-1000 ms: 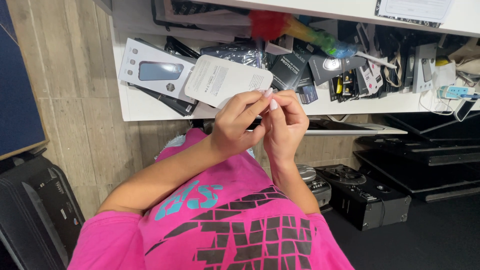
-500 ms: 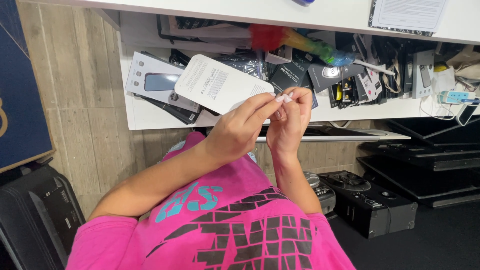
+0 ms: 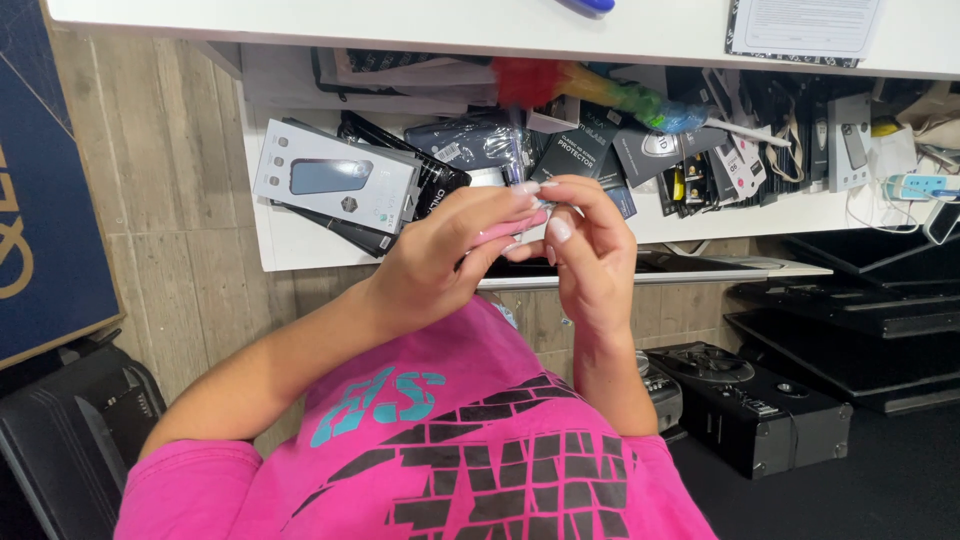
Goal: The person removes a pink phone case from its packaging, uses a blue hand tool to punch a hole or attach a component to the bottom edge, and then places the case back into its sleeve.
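My left hand (image 3: 440, 262) and my right hand (image 3: 592, 250) meet in front of my chest, above my pink printed shirt (image 3: 450, 450). Between them they hold a thin flat pack (image 3: 512, 231), turned edge-on so only a pink strip shows. My left hand wraps it from below. My right hand's fingertips pinch its upper end, with the fingers curled over it. Most of the pack is hidden by the fingers.
A white shelf (image 3: 290, 250) under the desk top holds a grey boxed phone accessory (image 3: 335, 180), several dark accessory packs (image 3: 600, 150) and a multicoloured duster (image 3: 590, 85). Black equipment (image 3: 750, 400) sits on the floor at right, and a dark blue box (image 3: 40, 200) leans at left.
The flat pack showed its white face earlier; now it is turned edge-on and lowered. Both hands have come down and closer together around it.
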